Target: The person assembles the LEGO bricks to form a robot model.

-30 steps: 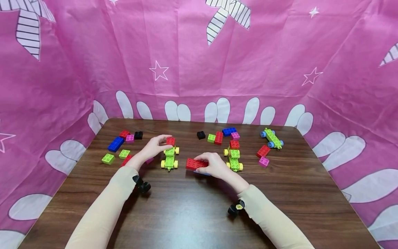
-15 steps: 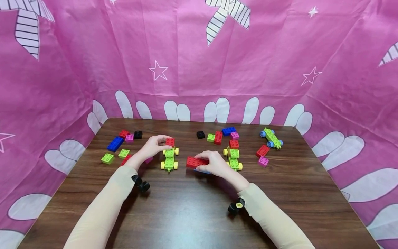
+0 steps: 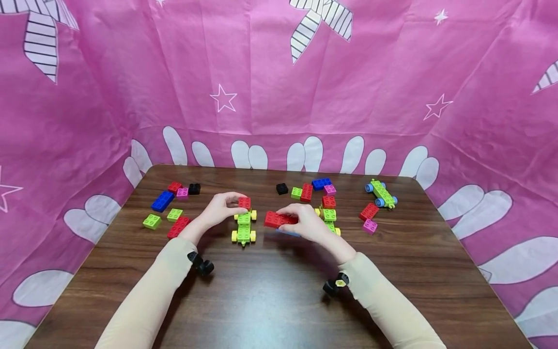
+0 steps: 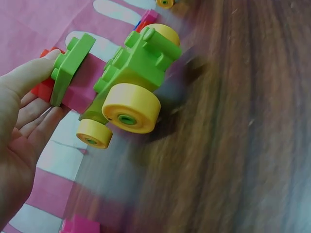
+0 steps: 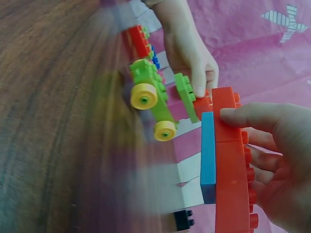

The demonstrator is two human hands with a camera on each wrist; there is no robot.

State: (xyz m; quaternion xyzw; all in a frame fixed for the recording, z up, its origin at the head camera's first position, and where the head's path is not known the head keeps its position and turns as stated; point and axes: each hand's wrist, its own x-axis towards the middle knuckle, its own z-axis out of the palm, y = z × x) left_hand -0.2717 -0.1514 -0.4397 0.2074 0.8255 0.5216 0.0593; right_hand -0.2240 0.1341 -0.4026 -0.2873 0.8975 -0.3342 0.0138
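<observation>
My left hand [image 3: 220, 212] grips the upper bricks of a toy car [image 3: 243, 235] with a lime-green base and yellow wheels. In the left wrist view, a pink brick [image 4: 86, 82], a lime-green brick [image 4: 73, 65] and a red brick [image 4: 44, 88] are stacked on its rear end, thumb and fingers around the top ones. To the right of it, my right hand [image 3: 308, 223] pinches a joined piece made of red bricks [image 5: 232, 179] over a blue brick [image 5: 208, 160]. This piece hangs over the table, its red end pointing at the car.
A second yellow-wheeled car [image 3: 330, 215] stands partly behind my right hand. A lime-green car base with blue wheels [image 3: 381, 194] lies at the back right. Loose bricks lie at left, including a blue brick [image 3: 162, 201] and a red brick [image 3: 178, 227]; others lie back centre.
My left hand has shifted slightly right with the car. My right hand has risen a little and moved right with the red and blue bricks.
</observation>
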